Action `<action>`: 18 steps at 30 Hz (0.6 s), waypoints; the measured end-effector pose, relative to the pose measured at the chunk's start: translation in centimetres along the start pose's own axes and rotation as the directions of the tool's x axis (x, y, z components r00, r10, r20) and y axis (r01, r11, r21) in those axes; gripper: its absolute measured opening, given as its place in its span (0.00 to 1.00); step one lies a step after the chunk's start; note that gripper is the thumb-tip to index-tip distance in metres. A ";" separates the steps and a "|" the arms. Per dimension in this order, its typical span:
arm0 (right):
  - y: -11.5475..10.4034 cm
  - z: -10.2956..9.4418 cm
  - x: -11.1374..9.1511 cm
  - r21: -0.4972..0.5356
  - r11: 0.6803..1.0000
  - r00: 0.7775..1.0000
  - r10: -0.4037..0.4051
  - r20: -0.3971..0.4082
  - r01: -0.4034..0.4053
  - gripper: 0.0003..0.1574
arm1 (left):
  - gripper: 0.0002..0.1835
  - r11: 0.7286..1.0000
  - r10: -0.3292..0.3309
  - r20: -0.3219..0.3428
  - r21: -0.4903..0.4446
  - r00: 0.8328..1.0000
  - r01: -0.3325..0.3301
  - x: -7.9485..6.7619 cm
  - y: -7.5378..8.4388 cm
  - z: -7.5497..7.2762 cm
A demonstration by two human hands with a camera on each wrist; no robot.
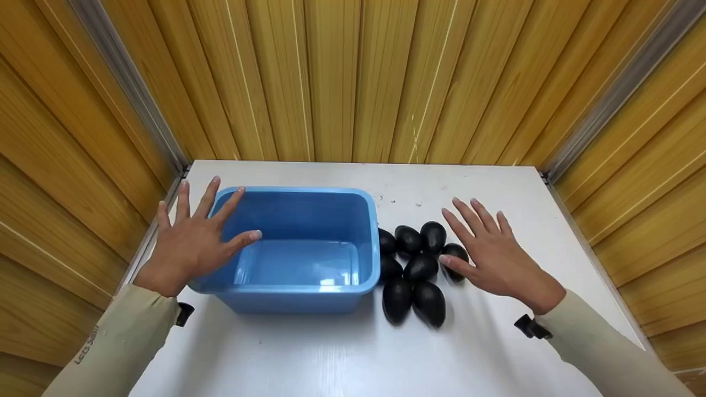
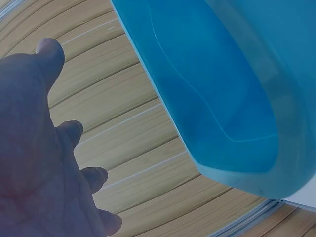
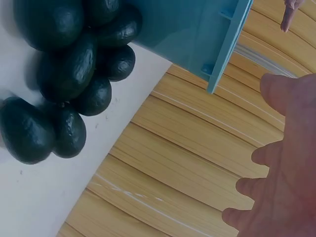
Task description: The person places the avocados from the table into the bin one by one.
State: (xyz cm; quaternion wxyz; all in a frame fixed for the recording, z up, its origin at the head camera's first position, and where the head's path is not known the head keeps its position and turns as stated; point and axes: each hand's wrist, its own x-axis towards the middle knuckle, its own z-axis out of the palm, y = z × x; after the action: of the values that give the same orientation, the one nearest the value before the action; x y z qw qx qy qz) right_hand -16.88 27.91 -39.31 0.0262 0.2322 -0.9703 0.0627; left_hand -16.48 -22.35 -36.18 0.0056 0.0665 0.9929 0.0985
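Several dark, almost black avocados (image 1: pixel 421 268) lie in a cluster on the white table, close against the right side of a blue plastic tub (image 1: pixel 298 303). Nothing lies inside the tub. My left hand (image 1: pixel 190 248) hovers over the tub's left rim with its fingers spread and holds nothing. To the right of the cluster, my right hand (image 1: pixel 493 256) is also spread, its thumb overlapping the rightmost avocado (image 1: pixel 455 264) in the head view. In the right wrist view that hand (image 3: pixel 291 163) shows apart from the avocados (image 3: pixel 69 69), with nothing in its fingers.
The white table (image 1: pixel 331 358) is bounded by yellow wood-look panels (image 1: pixel 331 82) at the back and both sides. Metal rails (image 1: pixel 132 82) run up the corners. A few small specks (image 1: pixel 418 204) dot the table behind the avocados.
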 end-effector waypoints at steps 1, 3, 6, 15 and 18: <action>0.0 0.2 -0.1 -0.003 1.000 1.000 0.003 0.004 -0.003 0.50 | 0.51 1.000 -0.001 0.001 0.001 1.000 0.001 0.0 -0.1 0.1; 0.0 0.5 -0.2 -0.007 1.000 1.000 0.006 0.007 -0.006 0.50 | 0.51 1.000 -0.002 0.001 0.006 1.000 0.002 -0.1 -0.3 0.3; 0.0 0.9 -0.2 -0.013 1.000 1.000 0.003 0.003 -0.003 0.50 | 0.51 1.000 -0.007 0.004 0.013 1.000 0.007 -0.1 -0.6 0.4; -0.1 2.4 -0.8 -0.003 1.000 1.000 0.011 0.014 -0.011 0.50 | 0.51 0.999 -0.029 0.012 0.020 0.999 0.029 -0.1 -1.3 1.0; -0.2 2.8 -0.9 0.002 1.000 1.000 0.015 0.019 -0.015 0.51 | 0.51 0.999 -0.036 0.004 0.013 0.999 0.036 -0.2 -1.6 1.3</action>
State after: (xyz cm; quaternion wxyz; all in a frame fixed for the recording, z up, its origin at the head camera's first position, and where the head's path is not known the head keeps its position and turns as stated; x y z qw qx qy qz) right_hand -16.03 27.77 -42.17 0.0163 0.2253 -0.9722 0.0616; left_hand -16.47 -23.65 -37.76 0.0090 0.0487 0.9945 0.0920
